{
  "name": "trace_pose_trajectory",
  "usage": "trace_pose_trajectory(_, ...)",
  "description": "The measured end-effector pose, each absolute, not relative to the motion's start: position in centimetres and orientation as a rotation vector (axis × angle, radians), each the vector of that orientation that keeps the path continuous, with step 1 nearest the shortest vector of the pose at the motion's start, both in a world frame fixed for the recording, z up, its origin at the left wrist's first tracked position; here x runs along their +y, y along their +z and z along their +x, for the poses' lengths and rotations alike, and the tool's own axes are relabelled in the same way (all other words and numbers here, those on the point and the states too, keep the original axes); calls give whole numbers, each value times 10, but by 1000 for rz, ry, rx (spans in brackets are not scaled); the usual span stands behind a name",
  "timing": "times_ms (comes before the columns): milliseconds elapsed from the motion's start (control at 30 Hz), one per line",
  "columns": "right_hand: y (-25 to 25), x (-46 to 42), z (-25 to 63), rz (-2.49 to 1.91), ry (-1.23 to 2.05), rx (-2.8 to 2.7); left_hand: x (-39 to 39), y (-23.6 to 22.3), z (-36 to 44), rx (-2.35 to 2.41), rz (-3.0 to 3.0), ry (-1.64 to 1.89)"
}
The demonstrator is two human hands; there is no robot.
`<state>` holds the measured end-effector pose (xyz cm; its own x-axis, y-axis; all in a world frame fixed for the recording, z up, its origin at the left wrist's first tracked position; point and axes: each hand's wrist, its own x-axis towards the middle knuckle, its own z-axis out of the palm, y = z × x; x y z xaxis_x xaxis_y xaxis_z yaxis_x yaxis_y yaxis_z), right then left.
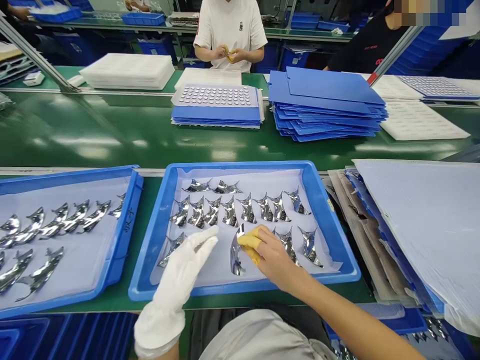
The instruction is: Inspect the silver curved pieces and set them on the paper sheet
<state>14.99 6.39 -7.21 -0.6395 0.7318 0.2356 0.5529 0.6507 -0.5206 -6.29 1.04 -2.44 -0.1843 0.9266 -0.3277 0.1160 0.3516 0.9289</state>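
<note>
Head view: right hand [275,257] clasps chrome part [235,256], left hand [174,287] just beside.

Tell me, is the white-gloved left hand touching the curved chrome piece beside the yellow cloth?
Apart. The head view shows the pale liner sheet between the white-gloved left hand and the curved chrome piece.

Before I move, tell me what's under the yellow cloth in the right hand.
The yellow cloth in the right hand presses on a curved chrome piece, with the pale liner sheet of the blue tray below. The piece's covered surface cannot be seen.
</note>
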Motion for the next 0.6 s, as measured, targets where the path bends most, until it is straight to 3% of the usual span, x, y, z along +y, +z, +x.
trace_pose_trajectory(167,-36,47,156,-658,748,-1978,20,-22,-33,1246,999,931)
trace_pose_trajectory(400,-14,35,169,-883,1041,-1902,23,-18,-19,1282,884,1075)
trace_pose_trajectory(600,-15,35,172,-816,1213,-1867,27,-9,-6,1363,863,1129)
